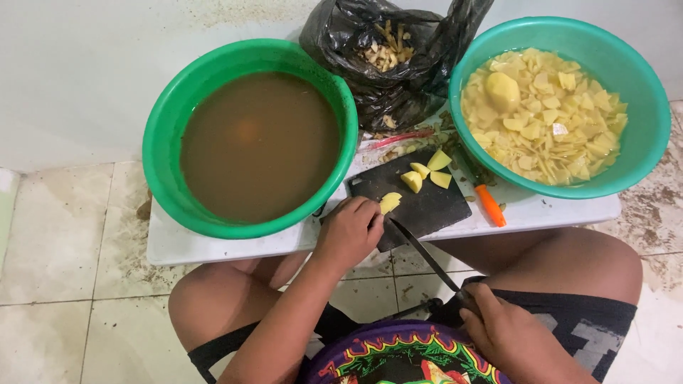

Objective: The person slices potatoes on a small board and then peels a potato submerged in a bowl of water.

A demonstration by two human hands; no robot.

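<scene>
Big round green plastic basin (165, 135) full of murky brown water sits on the low white table (213, 245). Right behind it to the right there's a crumpled black plastic bag (405, 78) stuffed with pale peelings. Farther right of the basin, a teal plastic bowl (644, 135) holds cut yellow chunks in water. Orange-handled peeler (489, 205) lies right of the basin, just in front of the teal bowl.

Arms: bare to the elbow and beyond, no sleeves showing.
Hands: left hand (348, 231) and right hand (498, 331) without gloves, rings or watch.
Shirt: dark purple with a bright green, yellow and red print.
Shorts: black with grey-white patterned patches.
Legs: bare at knees and thighs.
</scene>
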